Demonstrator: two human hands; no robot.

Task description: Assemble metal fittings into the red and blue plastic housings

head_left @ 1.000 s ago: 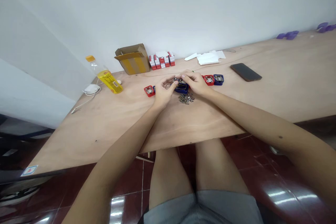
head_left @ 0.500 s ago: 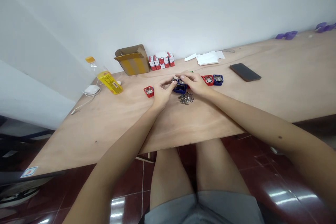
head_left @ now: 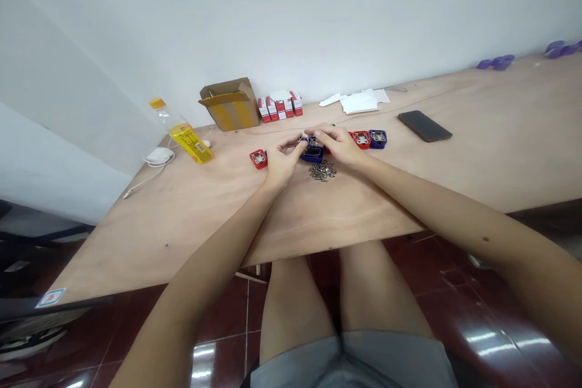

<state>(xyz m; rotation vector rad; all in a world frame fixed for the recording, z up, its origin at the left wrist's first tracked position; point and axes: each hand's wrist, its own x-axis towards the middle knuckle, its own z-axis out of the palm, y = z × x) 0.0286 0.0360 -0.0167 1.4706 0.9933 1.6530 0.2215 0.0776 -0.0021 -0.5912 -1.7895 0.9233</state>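
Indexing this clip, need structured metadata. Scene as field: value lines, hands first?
left hand: thumb and fingers at the blue piece; grip unclear
right hand: fingertips close to the left hand's; grip unclear
near hands: heap of small metal parts, on the wearer's side
left: leftmost red piece, bottle
right: rightmost blue piece, red piece beside it, phone
along wall: open cardboard box, red-and-white boxes, white papers
surface: wooden table

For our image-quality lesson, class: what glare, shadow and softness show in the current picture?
Head view: bright glare streaks on the dark red floor tiles; head view: shadow along the right forearm, on the wooden table; head view: soft detail in the pile of small metal parts.
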